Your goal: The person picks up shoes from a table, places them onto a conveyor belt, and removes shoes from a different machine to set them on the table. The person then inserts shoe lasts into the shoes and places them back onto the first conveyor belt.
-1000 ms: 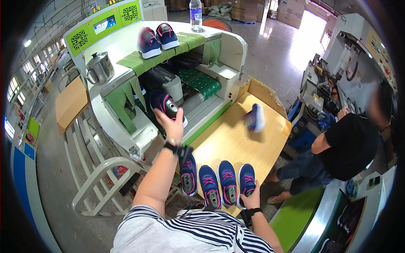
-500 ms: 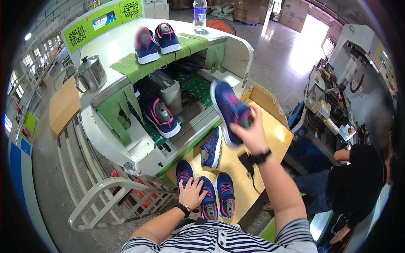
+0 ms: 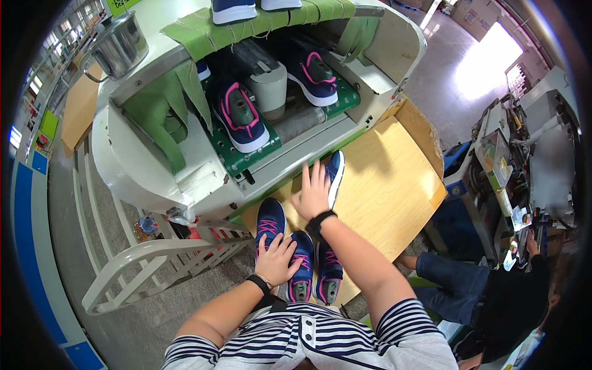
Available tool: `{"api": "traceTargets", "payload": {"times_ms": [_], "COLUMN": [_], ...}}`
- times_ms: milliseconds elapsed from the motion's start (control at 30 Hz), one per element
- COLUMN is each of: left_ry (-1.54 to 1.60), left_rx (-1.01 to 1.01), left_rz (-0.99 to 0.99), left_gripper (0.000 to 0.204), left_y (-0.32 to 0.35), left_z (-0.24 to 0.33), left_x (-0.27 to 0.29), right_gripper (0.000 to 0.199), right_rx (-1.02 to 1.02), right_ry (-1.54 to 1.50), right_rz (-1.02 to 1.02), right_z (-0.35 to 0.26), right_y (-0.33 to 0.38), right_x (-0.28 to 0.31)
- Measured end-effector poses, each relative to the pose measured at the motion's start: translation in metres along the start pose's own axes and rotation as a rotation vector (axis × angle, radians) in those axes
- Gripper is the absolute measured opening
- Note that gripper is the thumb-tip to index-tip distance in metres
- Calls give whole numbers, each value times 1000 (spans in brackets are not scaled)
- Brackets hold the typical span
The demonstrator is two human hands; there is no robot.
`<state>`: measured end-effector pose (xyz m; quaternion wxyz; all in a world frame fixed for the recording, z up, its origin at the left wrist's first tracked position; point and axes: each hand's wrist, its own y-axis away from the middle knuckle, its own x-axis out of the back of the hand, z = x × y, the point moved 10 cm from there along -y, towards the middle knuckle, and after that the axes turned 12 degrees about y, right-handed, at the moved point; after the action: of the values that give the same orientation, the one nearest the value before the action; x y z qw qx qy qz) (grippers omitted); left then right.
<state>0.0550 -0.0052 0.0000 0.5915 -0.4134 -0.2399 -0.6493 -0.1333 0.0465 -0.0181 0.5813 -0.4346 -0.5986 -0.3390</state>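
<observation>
My left hand (image 3: pixel 274 258) rests with spread fingers on a navy sneaker with pink laces (image 3: pixel 269 217); its fingertips reach a second sneaker (image 3: pixel 300 271). A third sneaker (image 3: pixel 328 268) stands beside that one, partly behind my right forearm. Farther up the wooden table (image 3: pixel 382 185), my right hand (image 3: pixel 313 194) is open, its fingers stretched out beside and partly over another navy sneaker (image 3: pixel 336 176). Whether it touches that shoe I cannot tell. Inside the white machine, one sneaker (image 3: pixel 242 117) lies on the left green perforated belt and another (image 3: pixel 313 80) on the right one.
Green cloth strips (image 3: pixel 259 28) hang at the machine's opening, with sneakers (image 3: pixel 234 12) on top. A steel pot (image 3: pixel 120 46) stands at the upper left. A metal rail (image 3: pixel 132 259) runs left of the table. Another person (image 3: pixel 493 290) is at the right, near equipment.
My right hand has let go of the sneaker it held and come down to the table. A sneaker now lies on the right belt, which was bare. The view has tipped downward.
</observation>
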Motion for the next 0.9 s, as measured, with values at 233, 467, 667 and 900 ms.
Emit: {"api": "traceTargets", "payload": {"times_ms": [233, 467, 667, 900], "left_ry": [-43, 0, -2, -40], "left_rx": [16, -43, -55, -66], "left_rz": [-4, 3, -8, -41], "left_gripper": [44, 40, 37, 34], "left_y": [5, 6, 6, 7], "left_z": [-2, 7, 9, 8], "left_x": [5, -2, 1, -4], "right_gripper": [131, 102, 94, 93], "right_rx": [-350, -661, -516, -815], "right_ry": [42, -871, -378, -453], "right_rz": [-90, 102, 45, 75], "right_z": [68, 231, 169, 114], "right_y": [47, 148, 307, 363], "right_x": [-6, -22, 13, 31]}}
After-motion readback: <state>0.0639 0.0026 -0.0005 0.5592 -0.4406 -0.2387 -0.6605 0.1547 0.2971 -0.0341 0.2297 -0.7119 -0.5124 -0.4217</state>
